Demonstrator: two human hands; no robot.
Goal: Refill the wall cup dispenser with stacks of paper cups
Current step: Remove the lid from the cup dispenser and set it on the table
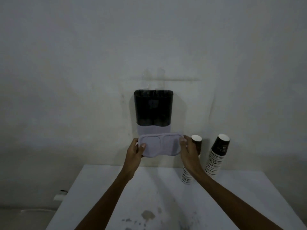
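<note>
A dark cup dispenser [153,107] with a pale grey base hangs on the wall, its top uncovered. Just below it I hold its pale grey lid [160,145], which has two shallow recesses. My left hand [135,151] grips the lid's left end and my right hand [188,151] grips its right end. Two stacks of paper cups stand upside down on the white table: a shorter stack [196,141] partly hidden behind my right hand and wrist, and a taller stack [216,155] leaning right of it.
The white table [157,196] has dark stains near its front. Its left edge drops off to a floor with a small white object [59,195]. The grey wall [83,63] stands directly behind the table.
</note>
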